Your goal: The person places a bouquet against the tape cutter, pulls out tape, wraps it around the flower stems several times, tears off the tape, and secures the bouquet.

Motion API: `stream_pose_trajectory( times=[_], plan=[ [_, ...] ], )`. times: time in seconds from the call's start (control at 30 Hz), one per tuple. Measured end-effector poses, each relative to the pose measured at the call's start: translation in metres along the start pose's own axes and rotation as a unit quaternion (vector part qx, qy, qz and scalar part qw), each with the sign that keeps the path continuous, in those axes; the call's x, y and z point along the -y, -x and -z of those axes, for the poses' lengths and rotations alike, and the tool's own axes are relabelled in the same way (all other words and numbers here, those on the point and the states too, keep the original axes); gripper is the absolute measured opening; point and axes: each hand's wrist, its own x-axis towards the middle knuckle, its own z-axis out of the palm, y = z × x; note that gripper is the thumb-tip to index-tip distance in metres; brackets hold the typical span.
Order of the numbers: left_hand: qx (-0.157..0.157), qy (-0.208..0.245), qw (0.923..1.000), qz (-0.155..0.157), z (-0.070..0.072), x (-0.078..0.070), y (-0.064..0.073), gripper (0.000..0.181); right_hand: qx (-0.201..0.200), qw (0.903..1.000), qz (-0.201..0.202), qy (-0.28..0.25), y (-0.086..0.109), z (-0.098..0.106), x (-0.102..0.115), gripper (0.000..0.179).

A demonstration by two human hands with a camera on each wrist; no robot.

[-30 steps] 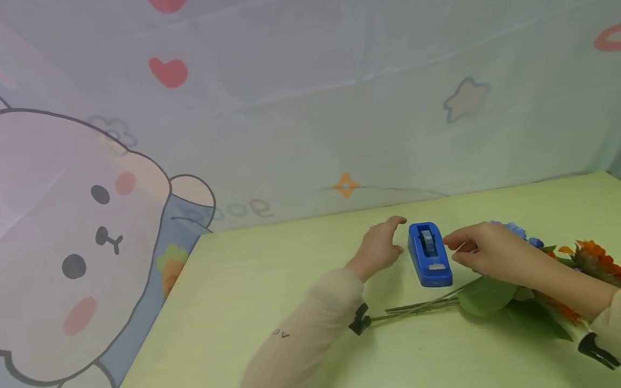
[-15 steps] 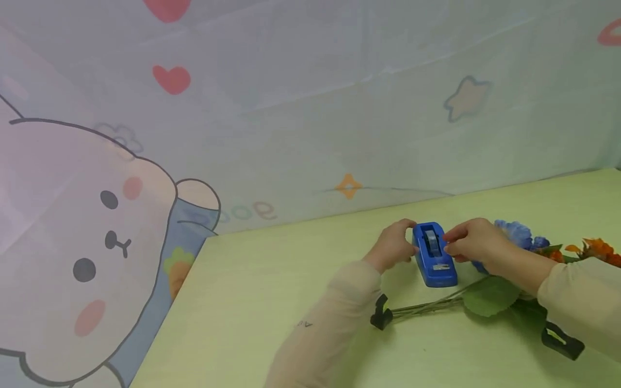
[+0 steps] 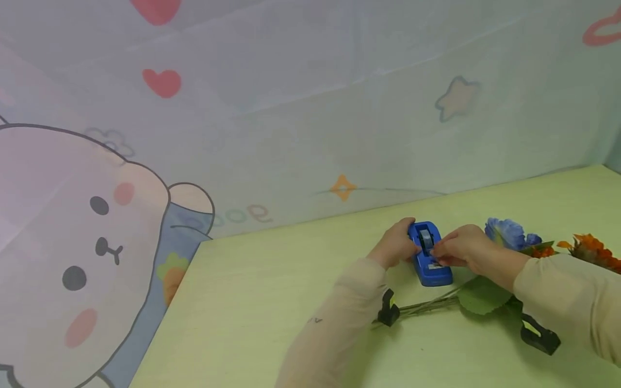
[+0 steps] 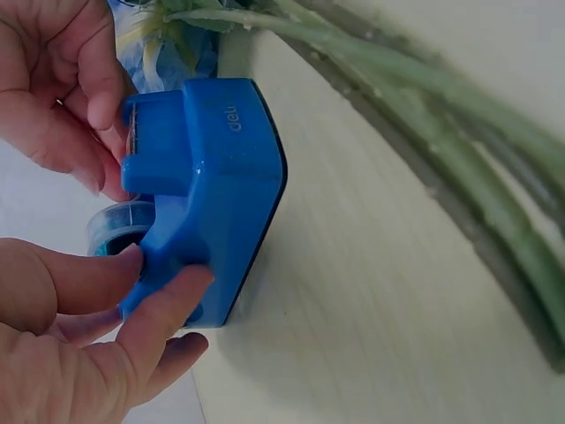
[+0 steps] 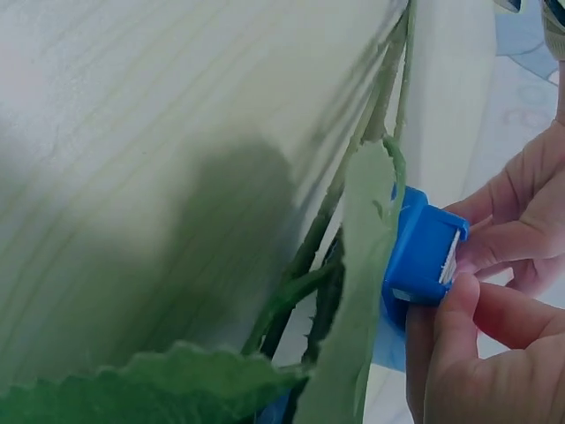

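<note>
A blue tape dispenser (image 3: 436,277) stands on the table, with a roll of clear tape (image 3: 425,237) in its well. My left hand (image 3: 395,245) grips its rear from the left; in the left wrist view the fingers (image 4: 168,305) press its side and top edge near the roll. My right hand (image 3: 468,248) comes from the right, between roll and cutter. In the right wrist view its thumb and forefinger pinch together at the toothed cutter (image 5: 451,256), apparently on the tape's end, which is mostly hidden by the fingers.
Artificial flowers lie at the right: blue blooms (image 3: 506,233), orange blooms (image 3: 594,252) and a broad green leaf (image 3: 485,295). Their stems (image 3: 432,307) run left in front of the dispenser, under my forearms. A printed cloth (image 3: 291,134) hangs behind the table (image 3: 252,302).
My left hand has moved right from beside the dispenser to grip it. My right hand has moved left over the dispenser, its fingers now between roll and cutter.
</note>
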Motion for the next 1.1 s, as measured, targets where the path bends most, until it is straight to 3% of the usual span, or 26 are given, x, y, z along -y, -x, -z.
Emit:
stream_pose_trajectory(
  times=[0.27, 0.4, 0.5, 0.7, 0.8, 1.1],
  plan=[
    [0.010, 0.045, 0.9988, 0.015, -0.002, 0.004, -0.002, 0.063, 0.018, 0.9977, -0.048, -0.044, -0.007, 0.006, 0.000, 0.037],
    [0.008, 0.059, 0.9981, 0.014, -0.003, 0.008, -0.002, 0.063, 0.015, 0.9968, -0.052, -0.059, -0.010, 0.005, -0.001, 0.031],
    [0.002, 0.043, 0.9991, 0.007, -0.001, 0.008, -0.001, 0.063, 0.015, 0.9969, -0.042, -0.065, -0.012, 0.005, -0.001, 0.030],
    [-0.021, -0.051, 0.9985, 0.005, -0.005, 0.005, -0.003, 0.061, 0.019, 0.9977, -0.026, -0.060, -0.011, 0.003, -0.002, 0.045],
    [-0.029, -0.077, 0.9966, -0.001, -0.006, 0.004, -0.004, 0.062, 0.013, 0.9979, -0.020, -0.060, -0.010, 0.002, -0.003, 0.047],
    [-0.036, -0.069, 0.9970, -0.006, -0.003, 0.002, -0.002, 0.062, 0.000, 0.9973, -0.013, -0.072, -0.009, 0.001, 0.005, 0.044]
  ],
)
